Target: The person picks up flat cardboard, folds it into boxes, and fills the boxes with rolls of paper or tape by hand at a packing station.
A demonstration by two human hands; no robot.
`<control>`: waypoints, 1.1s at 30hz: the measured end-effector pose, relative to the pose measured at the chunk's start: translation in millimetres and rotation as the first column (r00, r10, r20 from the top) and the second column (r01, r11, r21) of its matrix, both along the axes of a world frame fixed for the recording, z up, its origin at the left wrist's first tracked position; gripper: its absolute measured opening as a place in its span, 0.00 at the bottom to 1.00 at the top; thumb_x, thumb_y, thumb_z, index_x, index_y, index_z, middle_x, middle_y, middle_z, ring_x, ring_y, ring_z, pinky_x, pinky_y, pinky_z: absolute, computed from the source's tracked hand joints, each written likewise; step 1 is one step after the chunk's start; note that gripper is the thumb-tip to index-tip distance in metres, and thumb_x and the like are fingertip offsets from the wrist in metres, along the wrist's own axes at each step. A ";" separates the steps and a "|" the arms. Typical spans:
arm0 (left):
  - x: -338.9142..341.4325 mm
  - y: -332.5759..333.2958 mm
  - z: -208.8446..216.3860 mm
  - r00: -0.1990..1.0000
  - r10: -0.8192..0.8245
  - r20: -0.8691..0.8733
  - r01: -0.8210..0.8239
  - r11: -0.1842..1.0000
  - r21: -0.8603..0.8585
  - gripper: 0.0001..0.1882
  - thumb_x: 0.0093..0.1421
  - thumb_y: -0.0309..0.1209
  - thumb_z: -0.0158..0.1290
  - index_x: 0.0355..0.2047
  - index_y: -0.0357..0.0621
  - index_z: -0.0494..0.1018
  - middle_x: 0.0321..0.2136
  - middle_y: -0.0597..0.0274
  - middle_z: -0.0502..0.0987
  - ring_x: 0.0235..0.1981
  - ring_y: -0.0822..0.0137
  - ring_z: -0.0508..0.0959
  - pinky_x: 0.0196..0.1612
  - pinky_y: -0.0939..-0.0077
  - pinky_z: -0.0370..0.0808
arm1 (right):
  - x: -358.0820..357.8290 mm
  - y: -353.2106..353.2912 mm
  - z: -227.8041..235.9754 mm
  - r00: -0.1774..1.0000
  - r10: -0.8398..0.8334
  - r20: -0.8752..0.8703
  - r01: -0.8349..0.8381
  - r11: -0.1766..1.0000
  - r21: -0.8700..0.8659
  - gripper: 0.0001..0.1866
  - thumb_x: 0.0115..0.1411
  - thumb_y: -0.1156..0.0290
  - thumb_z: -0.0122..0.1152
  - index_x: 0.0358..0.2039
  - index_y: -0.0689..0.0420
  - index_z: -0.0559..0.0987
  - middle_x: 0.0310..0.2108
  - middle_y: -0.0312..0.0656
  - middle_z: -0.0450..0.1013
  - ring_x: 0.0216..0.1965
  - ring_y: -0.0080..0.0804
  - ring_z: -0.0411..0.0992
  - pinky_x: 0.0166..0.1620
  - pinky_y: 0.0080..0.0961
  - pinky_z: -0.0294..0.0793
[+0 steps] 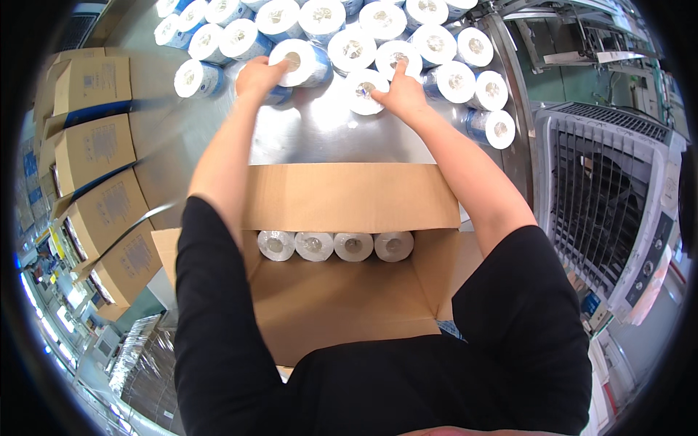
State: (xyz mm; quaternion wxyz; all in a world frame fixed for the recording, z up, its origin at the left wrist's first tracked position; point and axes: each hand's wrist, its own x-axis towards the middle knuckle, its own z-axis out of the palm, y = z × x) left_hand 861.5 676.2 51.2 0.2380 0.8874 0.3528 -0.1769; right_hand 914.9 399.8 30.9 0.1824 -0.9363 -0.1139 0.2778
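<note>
My left hand point(259, 78) reaches to the far side of the metal table, its fingers bent at a white paper roll point(311, 65) in blue-printed wrap. The thumb lies by that roll's core. Another roll sits partly hidden beneath this hand. My right hand point(406, 94) has its thumb at the core of a front roll point(363, 102) and its index finger at the core of the roll behind point(408, 52); its other fingers are hidden. Before me stands an open cardboard box point(349, 196), with a row of several wrapped rolls point(314, 247) along its far inner wall.
More rolls point(323, 16) crowd the far part of the table point(327, 134). Several cardboard boxes point(94, 149) line the left side. At the right stands a grey appliance with a grille point(603, 196), beside the table's raised metal edge point(512, 80).
</note>
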 end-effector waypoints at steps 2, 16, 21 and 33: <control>-34.3 46.1 13.4 0.973 0.103 0.205 -0.075 0.987 -0.139 0.31 0.45 0.51 0.57 0.46 0.45 0.74 0.39 0.56 0.78 0.39 0.58 0.77 0.43 0.71 0.70 | -1.8 12.3 0.4 1.000 -0.014 0.015 0.013 0.997 0.076 0.46 0.42 0.58 0.70 0.53 0.72 0.56 0.36 0.59 0.74 0.40 0.50 0.74 0.43 0.35 0.74; -281.5 -68.8 244.8 0.990 -0.142 0.024 0.118 0.700 -0.704 0.17 0.47 0.34 0.62 0.37 0.40 0.75 0.33 0.58 0.75 0.36 0.66 0.74 0.42 0.70 0.71 | 9.2 -75.1 205.1 0.979 -0.027 0.201 -0.048 0.931 0.362 0.37 0.45 0.63 0.70 0.54 0.66 0.68 0.25 0.39 0.78 0.26 0.16 0.72 0.32 0.15 0.72; -317.9 -61.9 167.8 0.443 -0.896 0.040 0.865 0.439 0.244 0.10 0.44 0.34 0.56 0.27 0.45 0.75 0.30 0.55 0.69 0.40 0.56 0.68 0.42 0.67 0.67 | -98.0 -112.2 314.2 0.833 0.084 0.547 -0.397 0.779 0.486 0.36 0.46 0.75 0.68 0.56 0.63 0.65 0.32 0.45 0.78 0.31 0.27 0.77 0.38 0.22 0.77; -332.7 -35.4 105.6 0.320 -0.912 -0.257 0.943 0.332 -0.003 0.18 0.45 0.38 0.57 0.40 0.54 0.77 0.42 0.53 0.71 0.49 0.55 0.67 0.47 0.66 0.70 | -295.2 12.6 146.6 0.669 0.741 -0.059 -0.663 0.630 0.404 0.35 0.50 0.69 0.55 0.55 0.75 0.57 0.19 0.54 0.71 0.22 0.50 0.72 0.27 0.40 0.72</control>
